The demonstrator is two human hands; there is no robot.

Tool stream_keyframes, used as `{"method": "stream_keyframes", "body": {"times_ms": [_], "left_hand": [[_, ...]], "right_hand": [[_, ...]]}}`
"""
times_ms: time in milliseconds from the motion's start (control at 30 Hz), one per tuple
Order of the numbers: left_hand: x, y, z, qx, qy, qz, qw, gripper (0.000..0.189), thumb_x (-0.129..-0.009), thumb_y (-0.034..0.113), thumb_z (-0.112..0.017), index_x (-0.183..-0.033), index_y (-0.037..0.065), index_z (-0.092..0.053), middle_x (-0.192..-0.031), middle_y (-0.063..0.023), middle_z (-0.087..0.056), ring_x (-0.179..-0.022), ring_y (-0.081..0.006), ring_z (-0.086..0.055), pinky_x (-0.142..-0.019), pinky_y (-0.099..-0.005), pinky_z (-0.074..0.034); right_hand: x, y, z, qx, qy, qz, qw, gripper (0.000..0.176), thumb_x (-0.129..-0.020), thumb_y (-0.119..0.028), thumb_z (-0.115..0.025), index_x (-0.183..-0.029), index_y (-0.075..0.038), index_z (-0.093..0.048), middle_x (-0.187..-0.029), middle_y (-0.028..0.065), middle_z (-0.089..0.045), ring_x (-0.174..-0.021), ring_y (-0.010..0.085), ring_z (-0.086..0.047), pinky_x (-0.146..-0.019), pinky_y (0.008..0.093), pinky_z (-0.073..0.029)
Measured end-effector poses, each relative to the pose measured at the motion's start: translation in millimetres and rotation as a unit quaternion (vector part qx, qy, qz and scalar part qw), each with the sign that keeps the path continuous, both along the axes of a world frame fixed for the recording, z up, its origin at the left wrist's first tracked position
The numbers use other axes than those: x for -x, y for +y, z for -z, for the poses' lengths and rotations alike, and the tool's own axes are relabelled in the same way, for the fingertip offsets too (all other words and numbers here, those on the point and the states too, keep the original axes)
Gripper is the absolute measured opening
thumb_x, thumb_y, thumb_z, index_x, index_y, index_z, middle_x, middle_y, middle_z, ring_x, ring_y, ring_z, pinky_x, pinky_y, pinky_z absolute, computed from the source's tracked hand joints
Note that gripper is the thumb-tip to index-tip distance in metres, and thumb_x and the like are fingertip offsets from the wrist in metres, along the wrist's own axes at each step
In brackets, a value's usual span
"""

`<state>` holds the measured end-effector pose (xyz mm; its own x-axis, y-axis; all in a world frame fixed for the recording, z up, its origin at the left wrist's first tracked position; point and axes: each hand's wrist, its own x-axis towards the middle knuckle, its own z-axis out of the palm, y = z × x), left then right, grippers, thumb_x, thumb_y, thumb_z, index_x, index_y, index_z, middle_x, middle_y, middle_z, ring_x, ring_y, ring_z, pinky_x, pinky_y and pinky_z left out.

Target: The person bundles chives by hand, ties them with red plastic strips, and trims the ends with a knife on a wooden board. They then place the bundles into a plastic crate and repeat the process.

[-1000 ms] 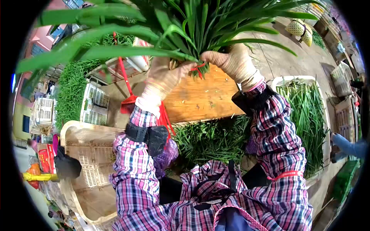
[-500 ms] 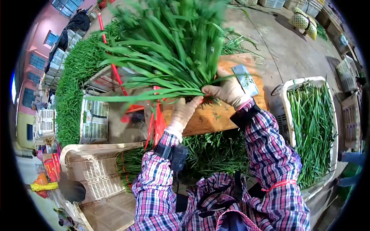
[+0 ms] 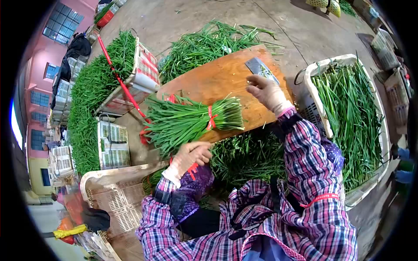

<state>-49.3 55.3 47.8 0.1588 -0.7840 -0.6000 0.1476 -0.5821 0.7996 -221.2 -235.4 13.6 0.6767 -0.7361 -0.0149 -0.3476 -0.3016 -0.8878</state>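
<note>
Both hands had come apart from the bundle (image 3: 191, 119), which half a second earlier they held up in the air; now it lay on the board (image 3: 196, 82), and the knife (image 3: 263, 69) was in view beside the right hand (image 3: 268, 94). Nearest to the body was the left hand (image 3: 192, 159), low beside the near edge of the leaves, its forearm going forward. Its fingers were bent and close together, but I cannot tell whether they gripped anything. The right hand was farther forward, above the right part of the board, back side up, with thumb and forefinger apart. Its fingers were bent near the knife; whether they touched it, I cannot say.

The bundle rested on its side, its long axis almost crosswise to the person. Its cut ends pointed right, and its leaves spread to the left, past the board's edge. A red tie (image 3: 211, 117) went around it, nearer to the cut ends. Closer than the board were loose greens (image 3: 248, 161), with the left basket (image 3: 122, 204) to their left. The right basket (image 3: 317, 103), full of greens, stood right of the board. Beyond the board, a heap (image 3: 204, 48) lay on the floor (image 3: 296, 28).
</note>
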Motion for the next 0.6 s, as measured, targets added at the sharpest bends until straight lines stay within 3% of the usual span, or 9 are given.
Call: {"method": "stream_keyframes", "body": {"times_ms": [67,133,167,200,233,267,433,567,600], "left_hand": [[8,-21,-20,0.074,-0.324,0.039,0.942,0.06,-0.085,0.036,-0.062,-0.13,0.0,-0.044,-0.111,-0.0177,-0.06,-0.095,-0.0243,-0.06,-0.081,-0.0346,-0.051],[15,-54,-23,0.111,-0.611,0.17,0.765,0.078,-0.079,0.035,-0.066,-0.139,0.0,-0.029,-0.132,-0.0201,-0.043,-0.118,-0.0305,-0.044,-0.099,-0.041,-0.037],[18,-68,-19,0.102,-0.706,0.257,0.652,0.089,-0.077,0.035,-0.067,-0.143,0.001,-0.02,-0.143,-0.0196,-0.031,-0.131,-0.033,-0.032,-0.108,-0.0434,-0.027],[19,-76,-6,0.083,-0.706,0.324,0.625,0.102,-0.073,0.046,-0.066,-0.144,-0.001,-0.011,-0.151,-0.0174,-0.014,-0.14,-0.0319,-0.011,-0.114,-0.044,-0.008],[25,-87,4,0.066,-0.7,0.382,0.6,0.1,-0.075,0.049,-0.064,-0.144,-0.001,-0.011,-0.151,-0.0186,-0.012,-0.14,-0.033,-0.01,-0.114,-0.0465,-0.007],[26,-95,16,0.069,-0.694,0.405,0.592,0.1,-0.075,0.049,-0.063,-0.144,-0.001,-0.011,-0.151,-0.0192,-0.011,-0.141,-0.0336,-0.009,-0.114,-0.0471,-0.006],[23,-132,54,0.056,-0.714,0.392,0.578,0.105,-0.072,0.05,-0.065,-0.144,-0.002,-0.01,-0.151,-0.0223,-0.007,-0.14,-0.0372,-0.006,-0.113,-0.0475,-0.007],[15,-160,46,-0.015,-0.692,0.405,0.597,0.111,-0.067,0.046,-0.072,-0.144,-0.002,-0.009,-0.151,-0.0211,-0.009,-0.137,-0.0365,-0.018,-0.109,-0.045,-0.023],[14,-166,40,-0.024,-0.685,0.391,0.614,0.113,-0.065,0.044,-0.075,-0.144,-0.002,-0.009,-0.148,-0.0211,-0.017,-0.132,-0.0356,-0.029,-0.105,-0.0414,-0.032]], "right_hand": [[25,-9,17,0.02,0.061,0.079,0.995,0.041,-0.08,-0.026,-0.066,-0.117,-0.01,-0.058,-0.101,0.0132,-0.066,-0.094,0.0292,-0.062,-0.083,0.0368,-0.048],[43,-12,43,0.07,0.092,0.118,0.986,0.044,-0.078,-0.029,-0.067,-0.118,-0.013,-0.057,-0.105,0.0121,-0.064,-0.098,0.0293,-0.06,-0.084,0.0382,-0.047],[46,-9,43,0.066,0.091,0.122,0.986,0.044,-0.078,-0.029,-0.067,-0.118,-0.013,-0.057,-0.105,0.0121,-0.064,-0.098,0.0293,-0.06,-0.084,0.0382,-0.047],[49,-7,44,0.121,0.164,0.139,0.969,0.045,-0.079,-0.028,-0.067,-0.12,-0.014,-0.056,-0.109,0.0105,-0.062,-0.101,0.0285,-0.058,-0.087,0.0383,-0.046],[50,-7,45,0.173,0.235,0.154,0.944,0.047,-0.079,-0.028,-0.068,-0.122,-0.015,-0.054,-0.112,0.0089,-0.06,-0.104,0.0278,-0.056,-0.089,0.0383,-0.045],[50,-8,54,0.184,0.24,0.163,0.939,0.05,-0.075,-0.03,-0.069,-0.121,-0.016,-0.052,-0.112,0.0087,-0.057,-0.105,0.0291,-0.053,-0.087,0.0425,-0.042],[47,-10,70,0.19,0.273,0.148,0.931,0.05,-0.073,-0.032,-0.071,-0.117,-0.017,-0.051,-0.11,0.0069,-0.058,-0.106,0.0261,-0.053,-0.084,0.0417,-0.042],[41,-16,68,0.198,0.305,0.13,0.922,0.045,-0.072,-0.031,-0.072,-0.11,-0.017,-0.052,-0.105,0.0068,-0.058,-0.104,0.0258,-0.055,-0.082,0.0413,-0.043],[41,-18,64,0.187,0.321,0.122,0.92,0.043,-0.072,-0.03,-0.072,-0.109,-0.016,-0.052,-0.104,0.007,-0.059,-0.104,0.0256,-0.055,-0.082,0.0411,-0.043]]}}
